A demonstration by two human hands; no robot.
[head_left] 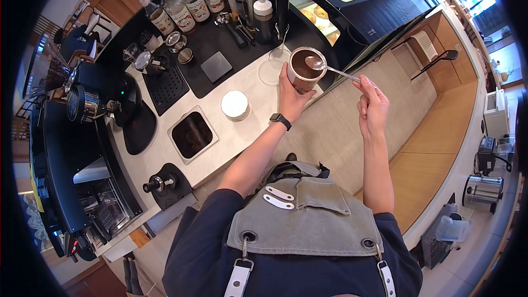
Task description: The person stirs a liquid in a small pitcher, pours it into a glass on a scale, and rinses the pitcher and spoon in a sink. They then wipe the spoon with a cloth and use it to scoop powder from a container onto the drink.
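My left hand [295, 94] wraps round a clear jar [302, 84] of dark brown powder, held tilted beyond the counter's edge with its mouth towards me. A metal spoon [339, 72] is pinched by its handle in my right hand [374, 103], fingers curled. The spoon's bowl lies over the jar's mouth and carries some brown powder. Left of the jar, a white round-topped cup [235, 105] stands on the pale counter [215, 147]. Close behind my left hand is a clear round piece [272, 69], like a lid, on the counter.
A metal container [214, 144] with dark contents is sunk into the counter. Behind it are a black scale [216, 66], a drip tray [165, 89] and several syrup bottles [190, 8]. A coffee tamper [159, 182] stands at the near left, and a pastry case [324, 11] at the back.
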